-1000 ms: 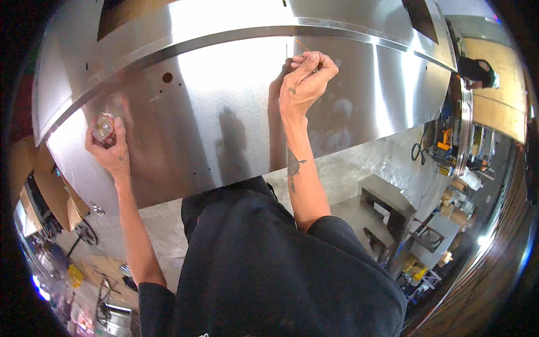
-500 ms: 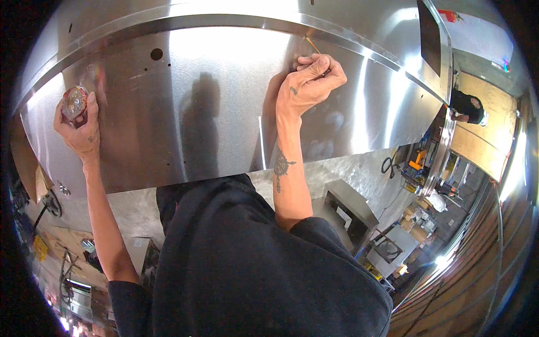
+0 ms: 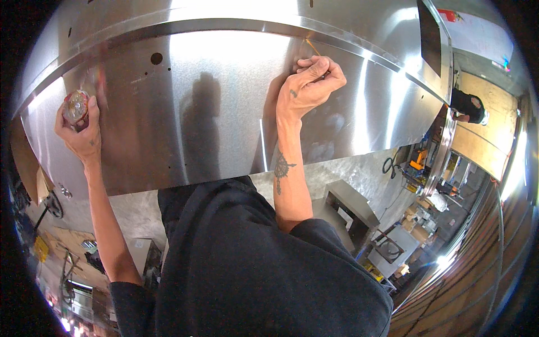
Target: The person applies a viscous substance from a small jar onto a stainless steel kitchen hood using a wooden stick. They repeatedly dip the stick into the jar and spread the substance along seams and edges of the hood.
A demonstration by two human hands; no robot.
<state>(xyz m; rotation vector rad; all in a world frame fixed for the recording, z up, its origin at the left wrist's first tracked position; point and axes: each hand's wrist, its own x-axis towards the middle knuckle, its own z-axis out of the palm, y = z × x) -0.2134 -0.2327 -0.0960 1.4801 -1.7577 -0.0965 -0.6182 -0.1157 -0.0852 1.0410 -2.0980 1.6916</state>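
The hands are well apart: the left hand (image 3: 90,140) is wrapped around a clear, red-tinged jar (image 3: 75,108), while the right hand (image 3: 311,84) pinches a thin amber stick (image 3: 312,47) between thumb and fingers. The stick projects beyond the right fingertips, its long axis slanting away and to the left, its free end at or just beside the ledge (image 3: 224,25); contact cannot be told. The right hand is thus the nearer to the ledge, and the jar lies far to its left. Beneath both hands spreads a steel panel (image 3: 135,123) with a round hole (image 3: 156,58). Beyond its right end, a metal housing (image 3: 359,205) stands on the floor; farther off is another person (image 3: 467,105).
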